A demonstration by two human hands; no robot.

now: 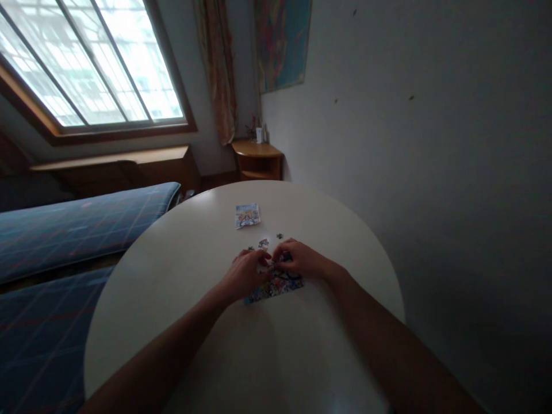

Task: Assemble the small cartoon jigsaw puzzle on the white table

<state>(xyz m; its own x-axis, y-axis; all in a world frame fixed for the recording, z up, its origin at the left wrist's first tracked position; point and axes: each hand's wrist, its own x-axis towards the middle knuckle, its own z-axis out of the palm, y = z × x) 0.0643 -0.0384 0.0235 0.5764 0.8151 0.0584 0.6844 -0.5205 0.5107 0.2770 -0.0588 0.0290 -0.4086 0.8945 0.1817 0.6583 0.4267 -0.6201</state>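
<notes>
Head view: I log puzzle (280, 286) on table (172, 259), left hand (247, 273) at its ten o'clock, right hand (305, 259) at two, both with fingers curled, whether gripping anything I cannot tell; packet (247, 215) at eleven.

Bare from wrist to as far up as I can see, the left forearm (172, 339) is slim and smooth in outline, broad low down and narrowing evenly to an uncovered wrist (224, 292). The right forearm (375, 328) has the same long taper, with a slight rounded bump where it joins the hand. Both the left hand (246, 273) and the right hand (304, 259) are bare too, neat and rather small, with slender fingers (282, 248); the nails are too dim and blurred for me to make out.
</notes>
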